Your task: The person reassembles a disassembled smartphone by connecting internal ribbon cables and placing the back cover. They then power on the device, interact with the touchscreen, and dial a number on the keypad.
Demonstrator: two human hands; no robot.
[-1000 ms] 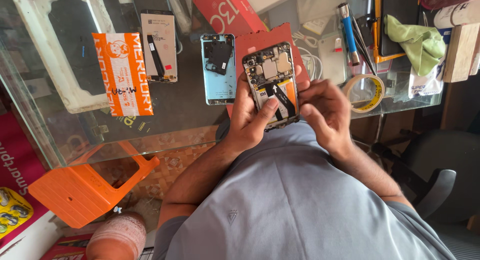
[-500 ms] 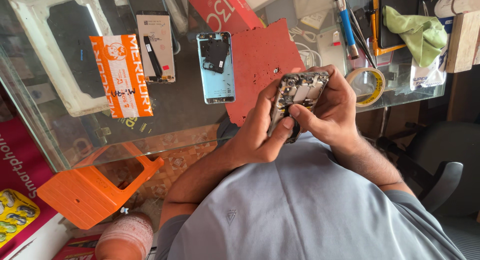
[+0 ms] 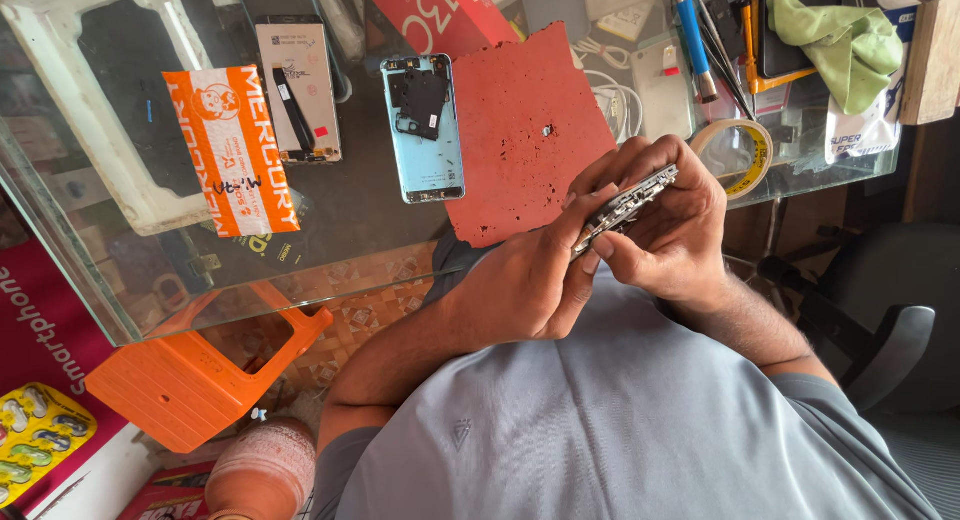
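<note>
1. Both hands are gripping an opened phone chassis (image 3: 625, 202), held edge-on above the lap, just off the front edge of the glass table (image 3: 330, 230).
2. The left hand (image 3: 530, 280) is clamping the lower end, thumb pressing along the frame; the right hand (image 3: 670, 215) is wrapping round the upper end, fingers curled over it. The hands are touching each other around the chassis.
3. Progress, as judged: the phone is sitting well into disassembly. A pale blue back cover (image 3: 425, 130) is lying apart on the glass, and a display panel (image 3: 298, 90) is resting beside an orange-and-white packet (image 3: 232, 150).
4. A small loose part, possibly a screw (image 3: 548, 130), is lying on the red work mat (image 3: 525, 130). Reassembly or further stripping appears left to do.
5. Tools are waiting untouched: a blue-handled screwdriver (image 3: 692, 35), a tape roll (image 3: 745, 155), a green cloth (image 3: 845, 40).
6. Hard to read: the chassis is showing only its edge, so its inner face is hidden; the fingertips' exact work is covered by the hands.
</note>
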